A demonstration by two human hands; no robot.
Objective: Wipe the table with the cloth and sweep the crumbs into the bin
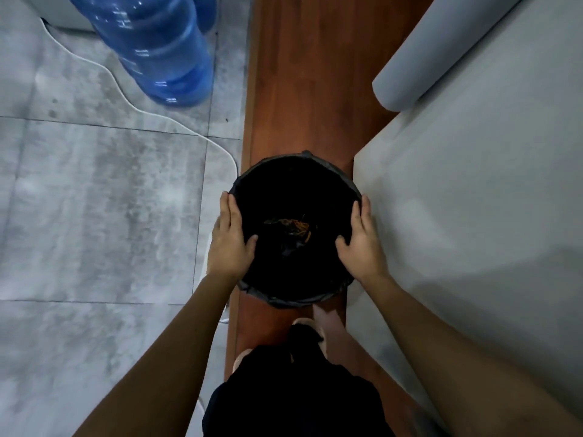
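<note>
A round bin [296,167] lined with a black bag stands on a strip of red-brown wooden floor, straight below me. Orange and dark scraps [291,227] lie at its bottom. My left hand [230,238] grips the bin's left rim, fingers outside and thumb over the edge. On the opposite side, my right hand [362,241] holds the right rim the same way. The grey table [473,216] fills the right side, its edge touching or very near the bin. No cloth is in view.
Large blue water bottles [161,48] stand on the grey tiled floor at top left. A white cable [132,105] snakes across the tiles toward the bin. A grey rolled mat [419,67] lies on the table's far end. My feet [310,332] are just behind the bin.
</note>
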